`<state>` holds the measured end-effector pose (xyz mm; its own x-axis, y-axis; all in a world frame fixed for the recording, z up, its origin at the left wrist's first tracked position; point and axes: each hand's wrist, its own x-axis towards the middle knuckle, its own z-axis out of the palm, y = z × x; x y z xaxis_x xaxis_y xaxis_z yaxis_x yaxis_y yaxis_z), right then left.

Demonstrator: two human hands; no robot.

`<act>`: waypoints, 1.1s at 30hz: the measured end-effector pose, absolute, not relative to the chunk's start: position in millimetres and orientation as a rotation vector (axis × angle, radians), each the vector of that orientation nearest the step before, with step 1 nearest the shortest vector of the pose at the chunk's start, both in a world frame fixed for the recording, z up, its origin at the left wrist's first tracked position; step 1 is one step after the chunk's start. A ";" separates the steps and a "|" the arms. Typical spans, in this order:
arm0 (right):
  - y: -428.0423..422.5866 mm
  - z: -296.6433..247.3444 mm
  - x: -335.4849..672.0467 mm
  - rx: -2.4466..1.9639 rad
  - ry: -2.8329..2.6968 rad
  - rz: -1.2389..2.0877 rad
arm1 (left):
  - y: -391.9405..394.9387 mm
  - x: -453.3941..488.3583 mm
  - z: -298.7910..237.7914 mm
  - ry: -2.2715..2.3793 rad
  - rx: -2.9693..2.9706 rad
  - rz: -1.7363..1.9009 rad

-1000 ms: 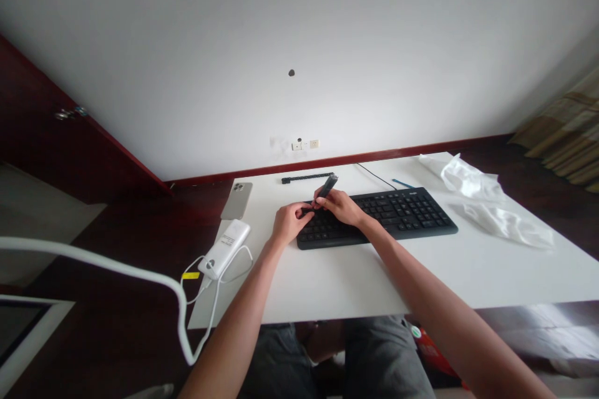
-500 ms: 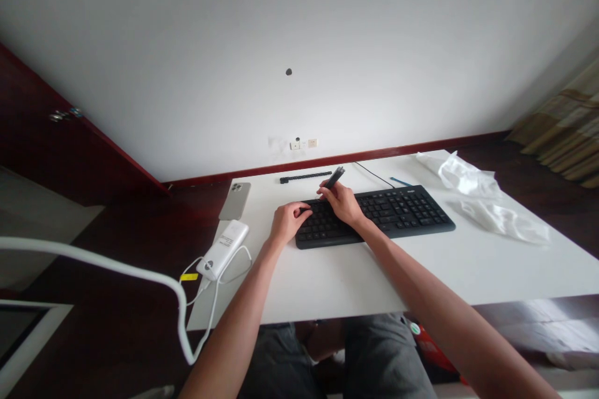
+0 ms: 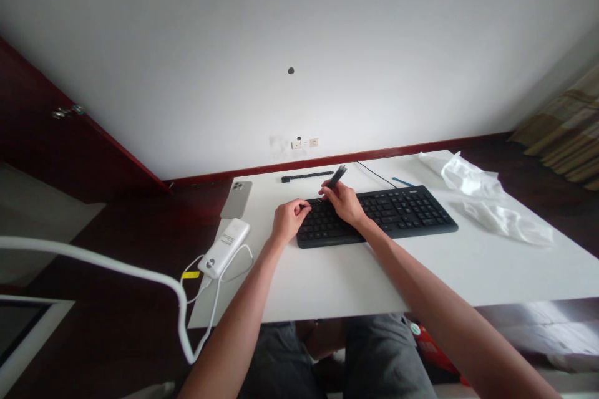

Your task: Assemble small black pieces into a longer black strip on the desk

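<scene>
A black keyboard (image 3: 397, 212) lies slightly askew on the white table. My right hand (image 3: 345, 202) is over its left half, fingers closed around a dark pen-shaped tool (image 3: 337, 176) that tilts up and to the right. The tool's lower end is mostly hidden; a thin pale line shows beneath my fingers. At the keyboard's upper left corner my left hand (image 3: 289, 218) has thumb and forefinger pinched together. Whatever is between those fingertips is too small to make out.
Behind the keyboard lie a row-like black strip (image 3: 306, 176) and a thin blue stick (image 3: 402, 181). A phone (image 3: 236, 199) and a white power bank (image 3: 224, 248) with cables sit at left. Crumpled clear plastic (image 3: 468, 174) covers part of the right side.
Both hands keep nearly the same places over the keyboard. A dark bit at my left fingertips shows less now, and the whole view has shifted slightly.
</scene>
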<state>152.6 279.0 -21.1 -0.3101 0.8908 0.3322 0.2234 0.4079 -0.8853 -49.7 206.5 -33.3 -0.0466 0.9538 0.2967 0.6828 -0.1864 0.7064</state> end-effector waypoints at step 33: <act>280.2 -20.8 154.0 -0.942 -1.761 1.007 | 204.6 -65.5 -20.0 1.717 2.109 1.152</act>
